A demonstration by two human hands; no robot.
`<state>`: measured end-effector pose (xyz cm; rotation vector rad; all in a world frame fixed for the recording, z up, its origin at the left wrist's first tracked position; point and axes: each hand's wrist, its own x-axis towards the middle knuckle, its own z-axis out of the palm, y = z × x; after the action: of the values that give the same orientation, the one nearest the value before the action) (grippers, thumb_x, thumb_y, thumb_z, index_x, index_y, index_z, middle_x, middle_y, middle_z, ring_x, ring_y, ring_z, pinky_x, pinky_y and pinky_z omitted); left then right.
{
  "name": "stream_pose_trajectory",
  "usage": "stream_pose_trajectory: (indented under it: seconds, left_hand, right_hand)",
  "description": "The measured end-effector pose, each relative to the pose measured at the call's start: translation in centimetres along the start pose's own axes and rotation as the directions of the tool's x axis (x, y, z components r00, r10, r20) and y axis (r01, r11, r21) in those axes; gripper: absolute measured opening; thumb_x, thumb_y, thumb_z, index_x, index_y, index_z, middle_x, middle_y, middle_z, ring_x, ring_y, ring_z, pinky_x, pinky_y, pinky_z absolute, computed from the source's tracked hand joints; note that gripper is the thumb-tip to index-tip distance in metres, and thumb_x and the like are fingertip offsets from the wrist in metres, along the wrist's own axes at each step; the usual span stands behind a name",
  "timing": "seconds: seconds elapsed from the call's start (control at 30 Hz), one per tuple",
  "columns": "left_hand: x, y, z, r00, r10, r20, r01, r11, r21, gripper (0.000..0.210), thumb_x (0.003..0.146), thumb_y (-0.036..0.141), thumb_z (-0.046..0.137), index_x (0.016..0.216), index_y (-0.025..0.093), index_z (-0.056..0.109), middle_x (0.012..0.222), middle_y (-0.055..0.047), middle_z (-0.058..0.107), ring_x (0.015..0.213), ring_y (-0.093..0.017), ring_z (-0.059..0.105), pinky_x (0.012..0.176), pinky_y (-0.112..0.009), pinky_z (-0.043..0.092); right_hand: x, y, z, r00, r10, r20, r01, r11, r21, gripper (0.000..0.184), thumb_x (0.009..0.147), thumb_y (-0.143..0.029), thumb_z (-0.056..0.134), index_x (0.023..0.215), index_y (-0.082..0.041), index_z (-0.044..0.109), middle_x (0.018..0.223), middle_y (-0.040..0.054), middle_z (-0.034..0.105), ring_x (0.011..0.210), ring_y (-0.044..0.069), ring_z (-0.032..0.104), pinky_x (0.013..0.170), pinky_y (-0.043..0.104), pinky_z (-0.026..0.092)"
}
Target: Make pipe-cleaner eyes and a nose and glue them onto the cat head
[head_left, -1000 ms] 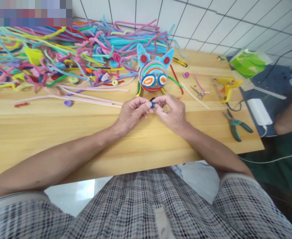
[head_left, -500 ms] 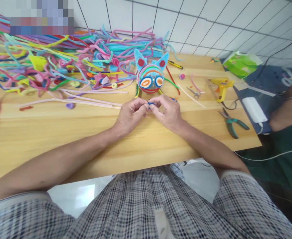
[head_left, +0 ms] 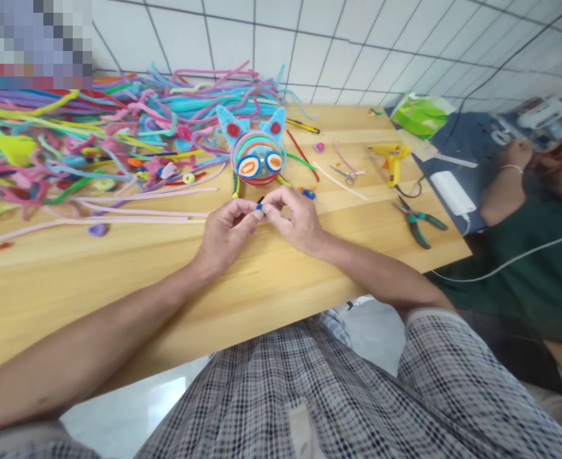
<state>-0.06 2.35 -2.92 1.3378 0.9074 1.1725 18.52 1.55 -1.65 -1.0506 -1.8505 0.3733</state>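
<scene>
Between my fingertips is a small dark blue piece of pipe cleaner [head_left: 259, 206], mostly hidden by the fingers. My left hand [head_left: 227, 233] pinches it from one side, and my right hand [head_left: 296, 222] pinches it from the other. Just beyond them stands a round pipe-cleaner animal head [head_left: 258, 144] with light blue ears, red ear centres and orange-and-white eyes ringed in blue. A small blue and orange piece [head_left: 308, 193] lies by my right hand. Pale pink pipe cleaners [head_left: 161, 217] stretch along the table to the left of my left hand.
A large heap of coloured pipe cleaners [head_left: 132, 127] covers the back left. On the right lie small scissors [head_left: 347, 174], a yellow glue gun [head_left: 391, 160] and green-handled pliers [head_left: 419, 223]. A white power strip [head_left: 453, 193] and another person's arm [head_left: 505, 185] are past the table's right edge.
The view has swung to the right, so the table things sit further left in the picture. Both hands keep pinching the blue piece in front of the animal head.
</scene>
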Motion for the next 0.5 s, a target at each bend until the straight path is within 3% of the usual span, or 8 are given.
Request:
stream_pose_trajectory:
  seconds: [0.1,0.27,0.5]
  left_hand:
    - [-0.3,0.5,-0.1,1.0,0.014,-0.011,-0.013,0.997,0.07,0.029,0.085,0.046,0.09,0.087,0.021,0.076,0.073,0.002,0.071,0.062,-0.01,0.057,0.063,-0.024,0.049]
    - [-0.4,0.6,-0.1,1.0,-0.008,0.011,0.007,0.996,0.092,0.039,0.083,0.056,0.092,0.089,0.021,0.074,0.074,0.001,0.072,0.062,-0.012,0.058,0.061,-0.026,0.048]
    - [0.1,-0.6,0.0,0.996,-0.091,0.005,0.091,0.995,-0.044,0.049,0.081,0.064,0.092,0.09,0.023,0.067,0.063,0.003,0.065,0.054,-0.012,0.056,0.052,-0.024,0.045]
  right_hand:
    - [-0.1,-0.1,0.0,0.999,0.027,0.043,-0.026,0.999,-0.028,0.011,0.105,-0.029,0.059,0.097,-0.024,0.064,0.092,0.0015,0.074,0.085,0.017,0.068,0.083,0.033,0.057]
    - [0.0,-0.2,-0.2,0.999,-0.008,0.053,0.011,0.999,-0.052,0.011,0.103,-0.023,0.058,0.093,-0.024,0.064,0.097,0.0031,0.07,0.091,0.017,0.066,0.086,0.034,0.057]
    - [0.8,-0.2,-0.7,0.99,0.054,0.128,-0.055,0.998,0.006,0.012,0.103,-0.034,0.066,0.101,-0.022,0.069,0.1,0.0025,0.072,0.085,0.016,0.065,0.08,0.031,0.056]
